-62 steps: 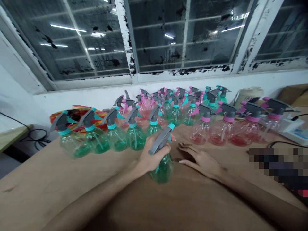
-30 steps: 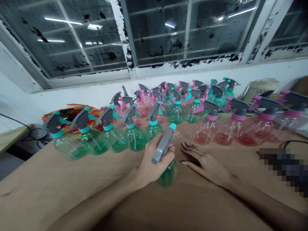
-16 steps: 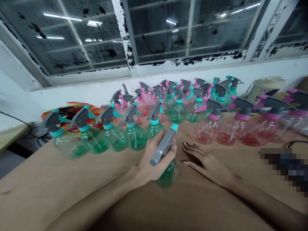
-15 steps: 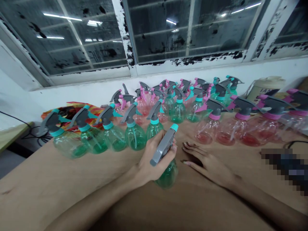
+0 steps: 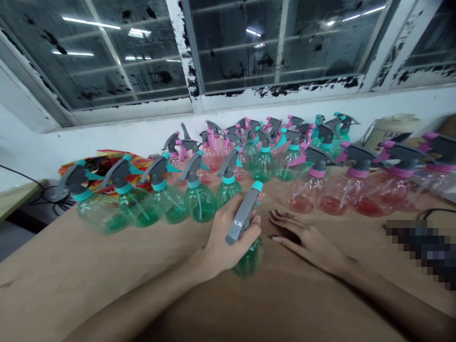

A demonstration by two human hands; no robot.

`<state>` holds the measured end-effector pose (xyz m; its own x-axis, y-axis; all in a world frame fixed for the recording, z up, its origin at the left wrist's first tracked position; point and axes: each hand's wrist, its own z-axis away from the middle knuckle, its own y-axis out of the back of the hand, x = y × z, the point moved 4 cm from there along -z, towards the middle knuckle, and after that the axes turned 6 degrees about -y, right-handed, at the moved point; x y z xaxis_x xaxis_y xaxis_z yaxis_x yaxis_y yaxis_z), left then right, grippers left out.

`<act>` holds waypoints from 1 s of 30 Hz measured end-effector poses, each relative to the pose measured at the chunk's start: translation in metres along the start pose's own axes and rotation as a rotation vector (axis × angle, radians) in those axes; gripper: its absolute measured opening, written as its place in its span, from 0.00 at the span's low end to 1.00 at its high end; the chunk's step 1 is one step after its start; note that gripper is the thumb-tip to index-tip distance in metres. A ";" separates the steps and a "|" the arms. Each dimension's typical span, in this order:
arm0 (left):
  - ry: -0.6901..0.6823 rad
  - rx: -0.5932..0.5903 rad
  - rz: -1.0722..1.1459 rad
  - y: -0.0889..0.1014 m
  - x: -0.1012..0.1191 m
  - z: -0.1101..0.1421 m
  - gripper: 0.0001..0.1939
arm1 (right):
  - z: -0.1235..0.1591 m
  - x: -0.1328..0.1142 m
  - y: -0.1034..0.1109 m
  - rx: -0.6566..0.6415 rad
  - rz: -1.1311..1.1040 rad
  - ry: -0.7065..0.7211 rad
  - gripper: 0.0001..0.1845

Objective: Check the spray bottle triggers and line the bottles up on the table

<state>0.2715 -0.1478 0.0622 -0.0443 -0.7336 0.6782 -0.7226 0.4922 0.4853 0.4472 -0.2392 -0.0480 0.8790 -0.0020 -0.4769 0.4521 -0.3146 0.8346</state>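
Just left of the right hand (image 5: 306,240), a green spray bottle (image 5: 251,261) is held near its top, the left hand (image 5: 224,237) wrapped round it beneath the gray spray head (image 5: 242,216). From where I stand, I can't tell whether its base meets the tabletop (image 5: 89,275). The right hand lies palm down and relaxed, slightly spread, with nothing in its grasp; its thumb is near the bottle but apart from it.

What would worry me first is the tight space about the left hand. The closest green bottle (image 5: 227,189) is right behind those knuckles, at the end of a row of green bottles (image 5: 173,206) running off to the left. A careless swing forward could knock it, and it might topple its neighbours. Beyond both hands stands a crowd of pink and green bottles (image 5: 261,164), so too long a push could run into that as well.

The turquoise nozzle (image 5: 257,186) seems aimed away from the person. I can't see whether the left hand is pressing the trigger; if it were, a hard squeeze might send out spray. Too slack a hold on the rounded plastic could let the bottle tip. And should the right hand drift ahead and outward, it could bump the row of pink bottles (image 5: 335,199) there.
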 end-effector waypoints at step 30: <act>0.000 -0.071 0.053 0.004 0.001 -0.003 0.02 | 0.002 -0.002 0.001 -0.007 0.011 -0.004 0.29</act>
<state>0.2704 -0.1453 0.0665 -0.0811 -0.7056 0.7040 -0.6687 0.5623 0.4865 0.4460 -0.2413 -0.0464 0.8833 -0.0093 -0.4687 0.4435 -0.3076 0.8418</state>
